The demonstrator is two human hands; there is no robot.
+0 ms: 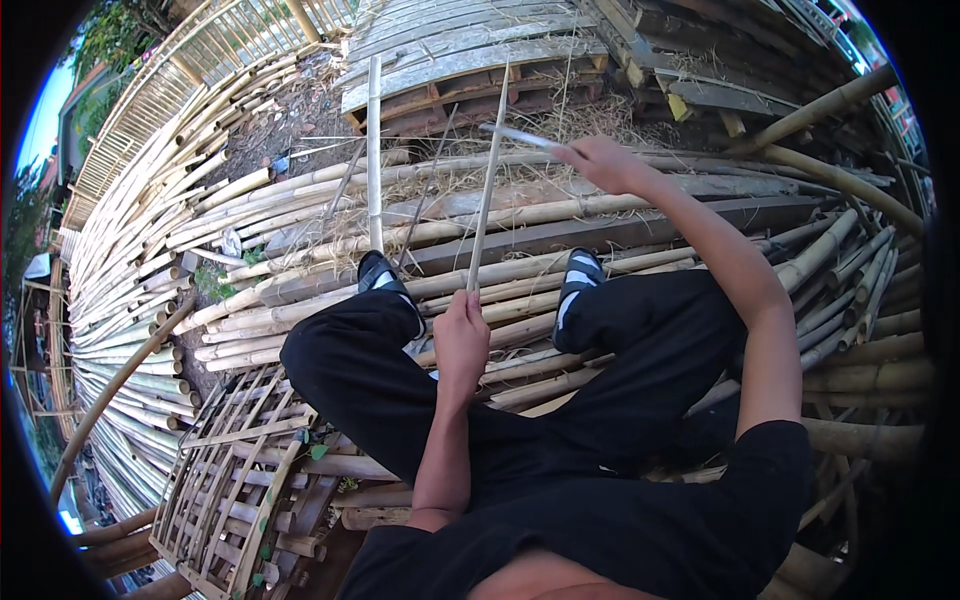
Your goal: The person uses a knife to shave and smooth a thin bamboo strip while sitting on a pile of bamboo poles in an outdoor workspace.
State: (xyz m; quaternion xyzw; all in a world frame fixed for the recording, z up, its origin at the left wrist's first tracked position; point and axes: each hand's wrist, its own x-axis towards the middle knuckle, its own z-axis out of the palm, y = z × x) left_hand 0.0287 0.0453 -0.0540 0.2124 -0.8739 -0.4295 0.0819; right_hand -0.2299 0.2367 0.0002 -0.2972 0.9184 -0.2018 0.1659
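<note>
My left hand is closed round the lower end of a long, thin bamboo strip, which points up and away from me between my knees. My right hand, arm reaching out, grips a knife by its handle. Its blade points left and crosses the strip near the upper end; I cannot tell whether the two touch. A wider, pale bamboo slat rises just beyond my left foot, apart from both hands.
Bamboo poles lie under and around my sandalled feet. A wooden pallet platform stands ahead, with stacked timber to its right. More poles spread at left, near a woven bamboo lattice. Straw litters the ground.
</note>
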